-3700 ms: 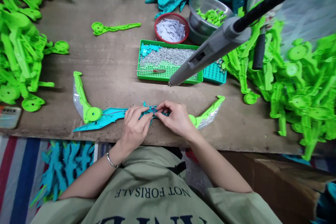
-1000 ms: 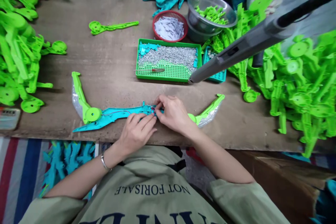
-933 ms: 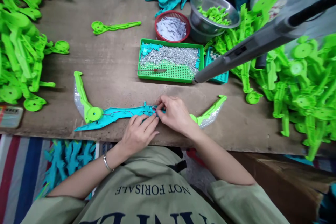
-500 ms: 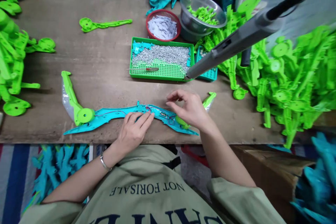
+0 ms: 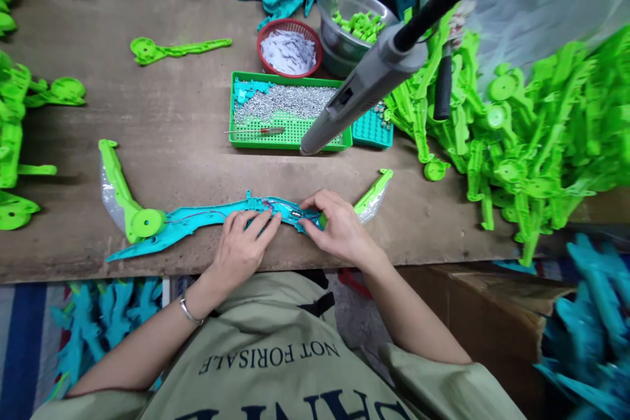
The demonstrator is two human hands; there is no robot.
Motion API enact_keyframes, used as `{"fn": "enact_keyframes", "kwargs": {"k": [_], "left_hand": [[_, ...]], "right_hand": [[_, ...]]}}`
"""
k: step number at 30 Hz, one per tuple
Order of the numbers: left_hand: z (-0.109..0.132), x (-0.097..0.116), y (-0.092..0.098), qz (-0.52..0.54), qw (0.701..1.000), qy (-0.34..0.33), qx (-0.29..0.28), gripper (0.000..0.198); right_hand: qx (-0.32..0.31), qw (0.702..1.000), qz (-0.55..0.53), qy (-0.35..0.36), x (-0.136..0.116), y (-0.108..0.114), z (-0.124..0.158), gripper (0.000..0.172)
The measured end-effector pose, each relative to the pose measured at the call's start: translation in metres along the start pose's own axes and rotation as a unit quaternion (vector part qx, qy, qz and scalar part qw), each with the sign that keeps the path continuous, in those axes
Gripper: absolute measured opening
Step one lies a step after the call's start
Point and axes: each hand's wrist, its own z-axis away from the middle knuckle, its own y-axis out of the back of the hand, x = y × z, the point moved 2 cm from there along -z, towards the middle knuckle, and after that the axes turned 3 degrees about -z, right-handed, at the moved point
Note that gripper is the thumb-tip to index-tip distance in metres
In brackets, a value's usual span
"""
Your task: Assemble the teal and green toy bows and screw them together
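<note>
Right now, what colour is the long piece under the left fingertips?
The long piece is turquoise blue, best seen in the head view.

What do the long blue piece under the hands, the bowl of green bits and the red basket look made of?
Long blue piece: probably plastic, satin, evenly colored, molded edges.
Bowl: likely metal, shiny grey with bright reflections.
Red basket: seemingly plastic, fairly matte, with a perforated wall.

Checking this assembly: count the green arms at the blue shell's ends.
2: one green arm at the left end of the blue shell, another green arm at its right end, partly hidden by the right hand.
</note>
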Motion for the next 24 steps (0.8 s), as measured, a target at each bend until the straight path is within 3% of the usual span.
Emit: {"fn": "enact_keyframes", "kwargs": {"k": [11, 15, 19, 24], "left_hand": [[-0.012, 0.003, -0.005, -0.054, 0.998, -0.009, 0.015, 0.039], [-0.014, 0.008, -0.007, -0.056, 0.998, 0.017, 0.014, 0.042], [-0.010, 0.013, -0.013, -0.039, 0.998, 0.043, -0.009, 0.045], [-0.011, 0.013, -0.018, -0.010, 0.998, 0.064, -0.018, 0.043]], "right_hand": [[0.046, 0.995, 0.051, 0.078, 0.013, -0.001, 0.002, 0.010], [0.035, 0.990, 0.075, 0.115, 0.004, 0.006, -0.006, 0.010], [0.029, 0.984, 0.053, 0.165, -0.020, 0.012, -0.027, 0.011], [-0.005, 0.972, 0.057, 0.228, -0.048, -0.001, -0.080, 0.014]]}}
